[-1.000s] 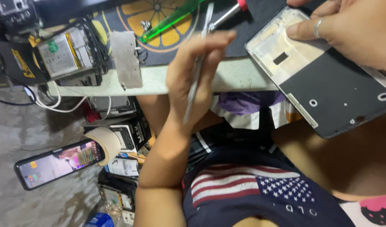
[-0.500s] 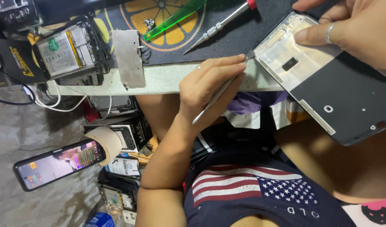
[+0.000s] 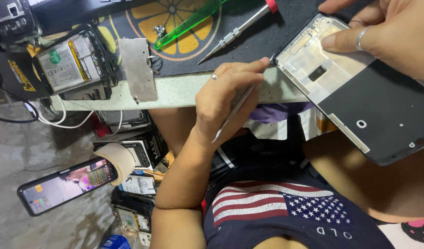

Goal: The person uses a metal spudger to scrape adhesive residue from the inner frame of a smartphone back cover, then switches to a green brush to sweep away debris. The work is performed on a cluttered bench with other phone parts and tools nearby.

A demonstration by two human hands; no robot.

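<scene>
The phone frame juts off the surface edge, long axis diagonal, clamped in the right hand. Left hand pinches a thin metal tool, its tip seemingly touching the frame's near corner.

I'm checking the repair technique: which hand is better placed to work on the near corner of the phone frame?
Left. The left hand holds the thin metal tool with its tip at the corner of the phone frame. The right hand is busy steadying that frame.
</scene>
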